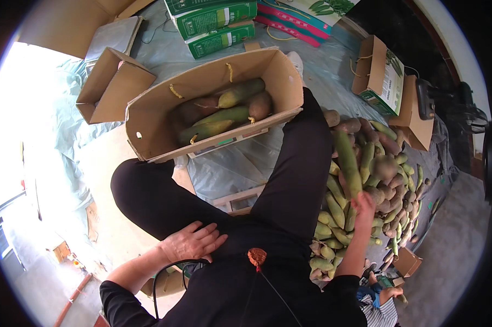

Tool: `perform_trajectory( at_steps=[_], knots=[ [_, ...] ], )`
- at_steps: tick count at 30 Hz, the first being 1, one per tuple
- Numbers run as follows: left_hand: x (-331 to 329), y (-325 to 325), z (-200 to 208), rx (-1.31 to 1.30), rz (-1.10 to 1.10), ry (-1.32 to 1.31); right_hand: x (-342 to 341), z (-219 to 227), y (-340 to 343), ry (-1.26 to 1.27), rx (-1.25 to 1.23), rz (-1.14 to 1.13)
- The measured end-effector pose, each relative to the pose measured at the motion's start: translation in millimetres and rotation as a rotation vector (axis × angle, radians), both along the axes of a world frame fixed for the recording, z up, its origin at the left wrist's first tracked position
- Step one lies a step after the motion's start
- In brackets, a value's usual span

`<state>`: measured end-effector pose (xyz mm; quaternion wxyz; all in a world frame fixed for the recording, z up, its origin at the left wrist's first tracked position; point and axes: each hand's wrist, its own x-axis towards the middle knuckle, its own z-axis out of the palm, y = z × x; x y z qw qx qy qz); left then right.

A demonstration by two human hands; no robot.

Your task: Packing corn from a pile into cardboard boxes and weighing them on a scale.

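Note:
My right hand grips the lower end of a long green radish, which points away from me over a heap of loose radishes at my right. On my left thigh lies my left hand, fingers stretched out and holding nothing. Beyond my knees stands an open cardboard box with yellow rope handles. Several radishes lie in it, among them a green one with a yellowish end and a reddish-brown one. The fingertips of my right hand are partly hidden around the radish.
A smaller open carton stands left of the box. Green printed boxes are stacked at the back, beside a pink and teal box. At right are another open carton and a black fan-like object. Another person sits at lower right.

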<state>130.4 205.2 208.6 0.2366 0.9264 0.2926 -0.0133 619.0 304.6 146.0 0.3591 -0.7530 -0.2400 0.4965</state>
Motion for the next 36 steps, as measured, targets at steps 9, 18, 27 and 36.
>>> perform_trajectory(
  at_steps=[9,18,27,36],
  knots=[
    [2,-1,4,0.015,-0.011,0.001,-98,100,119,0.158,0.34,0.523],
    [14,-3,0,-0.059,0.03,0.068,-213,50,180,0.099,0.658,0.792],
    [29,-3,-4,-0.068,0.002,0.044,-69,-39,83,-0.306,0.447,0.256],
    [37,-4,-2,-0.038,0.04,0.058,23,-212,-141,-0.56,-0.404,0.423]
  ],
)
